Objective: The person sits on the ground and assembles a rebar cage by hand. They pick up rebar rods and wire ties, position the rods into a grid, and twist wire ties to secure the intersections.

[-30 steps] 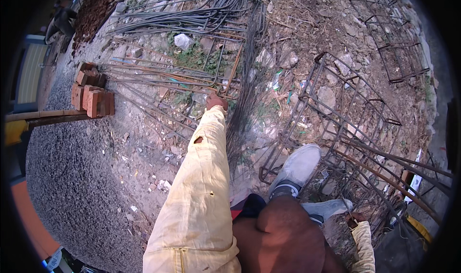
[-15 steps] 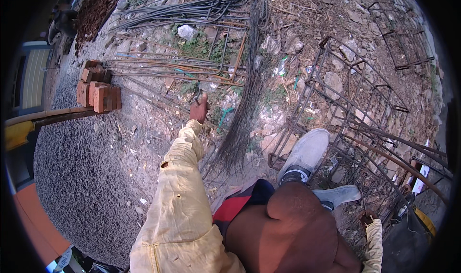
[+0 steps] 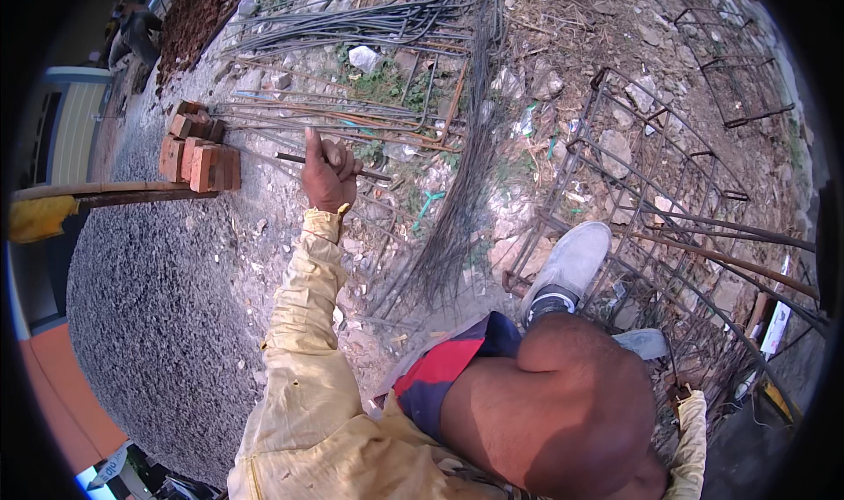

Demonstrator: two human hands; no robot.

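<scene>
My left hand (image 3: 330,173) is closed round a short dark metal rod (image 3: 375,176), which sticks out on both sides of the fist. The thumb points up and away from me. Below that hand lies stony ground, with bent steel bars (image 3: 343,118) just beyond it. My right hand (image 3: 680,393) shows only in small part at the lower right, past my bent knee. A thin dark rod (image 3: 671,356) rises from its closed fingers. Beside my shoe stands a rusty rebar cage (image 3: 646,179).
A bundle of thin tie wire (image 3: 453,192) runs down the middle ground. Stacked bricks (image 3: 200,157) and a gravel heap (image 3: 158,324) are at the left. More black bent bars (image 3: 396,17) lie at the far side, with another rebar cage (image 3: 738,65) at far right.
My left hand has risen from among the bars and drawn back to the left, and a short metal rod now shows in its fist. My right hand has barely moved.
</scene>
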